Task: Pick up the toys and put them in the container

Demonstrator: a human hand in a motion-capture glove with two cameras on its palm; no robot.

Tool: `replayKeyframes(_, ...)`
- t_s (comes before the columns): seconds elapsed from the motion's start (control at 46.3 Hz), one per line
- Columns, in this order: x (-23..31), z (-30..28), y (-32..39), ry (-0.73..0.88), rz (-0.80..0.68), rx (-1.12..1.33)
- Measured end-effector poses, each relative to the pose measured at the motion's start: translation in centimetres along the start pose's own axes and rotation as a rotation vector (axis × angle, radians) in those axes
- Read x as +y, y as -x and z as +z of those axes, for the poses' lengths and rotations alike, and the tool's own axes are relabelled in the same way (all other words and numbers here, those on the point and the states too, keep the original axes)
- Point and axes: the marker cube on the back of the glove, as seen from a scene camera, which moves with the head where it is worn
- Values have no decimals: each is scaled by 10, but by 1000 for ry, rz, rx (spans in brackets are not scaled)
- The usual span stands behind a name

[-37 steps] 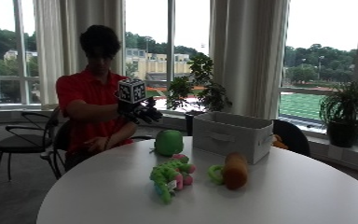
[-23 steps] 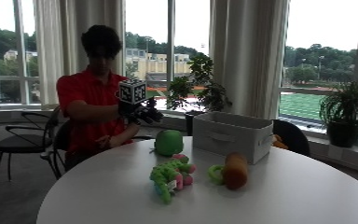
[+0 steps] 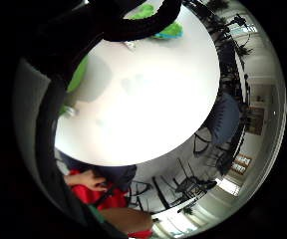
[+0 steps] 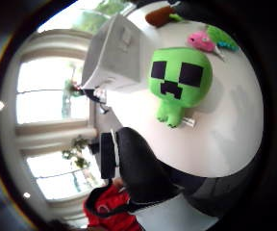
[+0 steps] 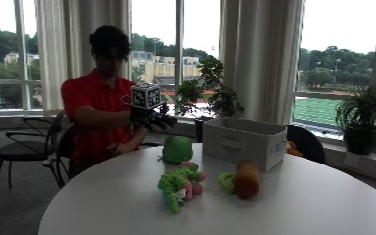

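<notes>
Toys lie on the round white table (image 5: 109, 205): a green block-faced plush head (image 5: 177, 149) beside the white fabric container (image 5: 243, 142), a green and pink plush creature (image 5: 179, 185), and an orange plush carrot (image 5: 245, 179). None is inside yet. The black-gloved right hand (image 5: 150, 119) hovers above the table edge, fingers loosely spread, holding nothing. Next it should descend to the green head. The container's inside is hidden.
</notes>
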Motion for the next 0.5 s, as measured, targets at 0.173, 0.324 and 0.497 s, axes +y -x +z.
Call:
replayKeyframes(0.173,-14,8,14,22,-5,7)
replayKeyframes(0.324,-31,23,29,40,-25,28)
replayKeyframes(0.497,-43,49,56,113,-27,81)
